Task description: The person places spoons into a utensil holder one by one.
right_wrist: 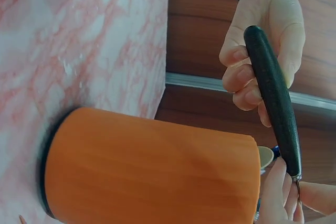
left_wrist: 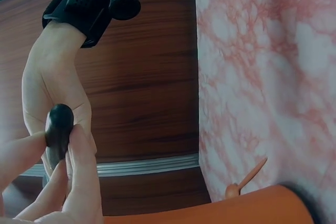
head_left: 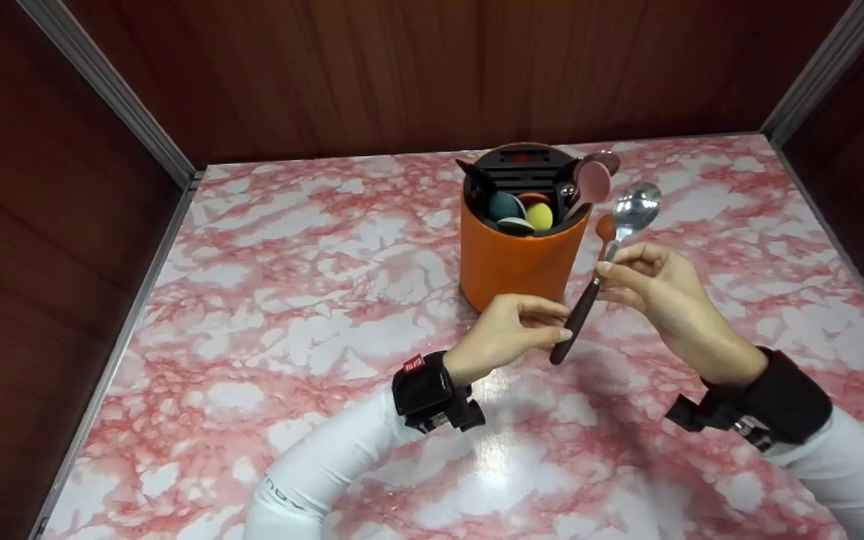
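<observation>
Steel-bowled spoon with a dark handle (head_left: 603,262) held by both hands beside the orange cylindrical utensil holder (head_left: 516,259).
Right hand (head_left: 661,296) pinches the neck, left hand (head_left: 511,330) pinches the handle end; judged best to keep both pinches firm and the bowl clear of the holder's rim.

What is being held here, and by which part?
A dark-handled metal spoon: the right hand pinches it where handle meets metal neck, and the left hand pinches the handle's lower end.

both hands (head_left: 511,326) (head_left: 657,289) hold spoon (head_left: 612,247) | beside orange holder (head_left: 516,259)
</observation>
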{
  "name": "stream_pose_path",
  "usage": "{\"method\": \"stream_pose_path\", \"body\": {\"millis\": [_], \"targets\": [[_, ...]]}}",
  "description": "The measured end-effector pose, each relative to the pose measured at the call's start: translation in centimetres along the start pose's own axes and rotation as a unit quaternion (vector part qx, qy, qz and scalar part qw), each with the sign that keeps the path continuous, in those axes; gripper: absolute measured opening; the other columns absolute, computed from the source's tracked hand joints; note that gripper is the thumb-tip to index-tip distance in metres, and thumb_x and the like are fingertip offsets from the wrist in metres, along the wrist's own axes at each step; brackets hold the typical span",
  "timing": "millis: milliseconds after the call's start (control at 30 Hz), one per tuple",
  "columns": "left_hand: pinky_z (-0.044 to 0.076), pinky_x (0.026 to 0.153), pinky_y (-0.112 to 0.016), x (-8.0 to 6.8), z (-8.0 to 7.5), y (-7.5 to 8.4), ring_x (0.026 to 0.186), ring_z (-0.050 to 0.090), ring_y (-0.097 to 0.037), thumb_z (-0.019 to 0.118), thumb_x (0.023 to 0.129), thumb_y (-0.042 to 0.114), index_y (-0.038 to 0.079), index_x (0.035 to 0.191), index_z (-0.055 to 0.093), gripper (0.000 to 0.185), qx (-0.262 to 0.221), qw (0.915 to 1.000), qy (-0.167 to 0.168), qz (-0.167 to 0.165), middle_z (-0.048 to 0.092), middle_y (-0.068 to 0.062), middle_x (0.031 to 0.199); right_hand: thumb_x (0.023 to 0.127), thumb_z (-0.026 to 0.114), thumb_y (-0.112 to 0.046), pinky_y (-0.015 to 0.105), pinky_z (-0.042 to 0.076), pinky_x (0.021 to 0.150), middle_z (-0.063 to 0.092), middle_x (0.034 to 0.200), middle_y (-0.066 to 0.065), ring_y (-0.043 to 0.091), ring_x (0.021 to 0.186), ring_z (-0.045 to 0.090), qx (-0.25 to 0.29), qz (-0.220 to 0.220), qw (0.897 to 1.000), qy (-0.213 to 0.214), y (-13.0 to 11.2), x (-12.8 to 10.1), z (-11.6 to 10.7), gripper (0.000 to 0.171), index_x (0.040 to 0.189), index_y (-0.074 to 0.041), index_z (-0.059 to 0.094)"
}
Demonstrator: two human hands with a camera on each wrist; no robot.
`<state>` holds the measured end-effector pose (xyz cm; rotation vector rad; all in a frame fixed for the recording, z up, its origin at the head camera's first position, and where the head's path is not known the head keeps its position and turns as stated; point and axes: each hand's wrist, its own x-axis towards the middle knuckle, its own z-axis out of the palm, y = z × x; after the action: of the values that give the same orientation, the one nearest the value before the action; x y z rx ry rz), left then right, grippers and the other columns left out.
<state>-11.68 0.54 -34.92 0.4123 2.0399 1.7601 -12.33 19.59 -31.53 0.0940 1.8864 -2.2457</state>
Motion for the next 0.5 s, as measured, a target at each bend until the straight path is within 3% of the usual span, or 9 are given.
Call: {"method": "stream_pose_path", "body": {"millis": [200,500], "targets": [[0.054,0.073,-0.014,0.4,-0.2,0.6,0.087,0.067,-0.019,0.066,0.081,0.002,-0.005,0.108,0.065,0.028,0.026,0.9986,0.027,0.038,0.068,-0.019,0.105,0.083,0.068,-0.007,0.021,0.058,0.070,0.062,0.076,-0.001,0.010,0.069,0.064,0.006,-0.046,0.999,0.009,-0.7,0.3,0.5,0.011,0.086,-0.006,0.057],[0.053,0.074,-0.013,0.9,-0.3,1.2,0.087,0.067,-0.021,0.065,0.082,0.001,-0.005,0.108,0.064,0.027,0.030,0.9957,0.061,0.062,0.068,-0.019,0.104,0.082,0.069,-0.007,0.020,0.058,0.069,0.061,0.075,0.000,0.009,0.068,0.063,0.005,-0.074,0.997,0.015,-1.8,1.0,1.1,0.012,0.085,-0.006,0.057]]}}
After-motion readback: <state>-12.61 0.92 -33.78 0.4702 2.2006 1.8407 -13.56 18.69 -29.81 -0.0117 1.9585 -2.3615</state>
